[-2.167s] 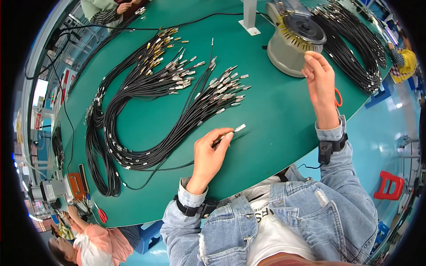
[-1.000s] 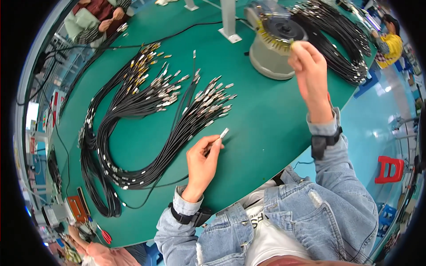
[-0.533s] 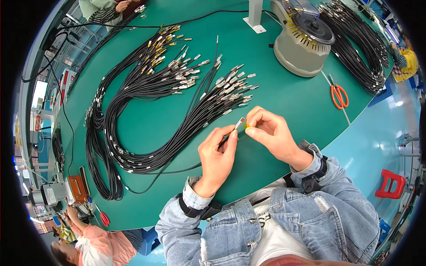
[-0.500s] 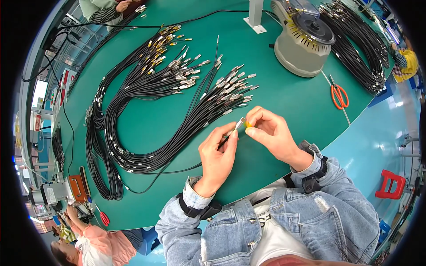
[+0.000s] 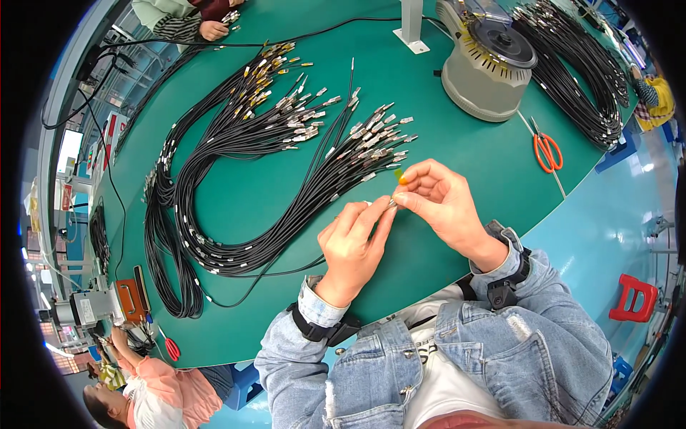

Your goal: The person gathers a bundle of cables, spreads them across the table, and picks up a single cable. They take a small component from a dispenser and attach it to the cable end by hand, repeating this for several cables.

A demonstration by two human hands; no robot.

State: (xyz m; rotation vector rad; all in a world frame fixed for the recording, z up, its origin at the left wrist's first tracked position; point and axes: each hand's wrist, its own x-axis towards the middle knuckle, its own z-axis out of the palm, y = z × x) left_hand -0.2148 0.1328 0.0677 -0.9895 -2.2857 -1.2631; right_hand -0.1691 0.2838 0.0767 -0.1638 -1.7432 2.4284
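Green table (image 5: 457,136), big black cable bunch (image 5: 304,204); nearer and right, left hand (image 5: 351,247) and right hand (image 5: 446,207) have just met.
The left pinches a mostly hidden silver plug (image 5: 392,203); the right, apart before, now touches there, holding yellow tape (image 5: 399,174) that sticks up, so both hands work at one spot.

The bare left hand (image 5: 352,249) and bare right hand (image 5: 446,206) largely cover the small silver metal connector (image 5: 391,203) at their fingertips. The upper edge cuts off the grey, round-based machine (image 5: 477,89).
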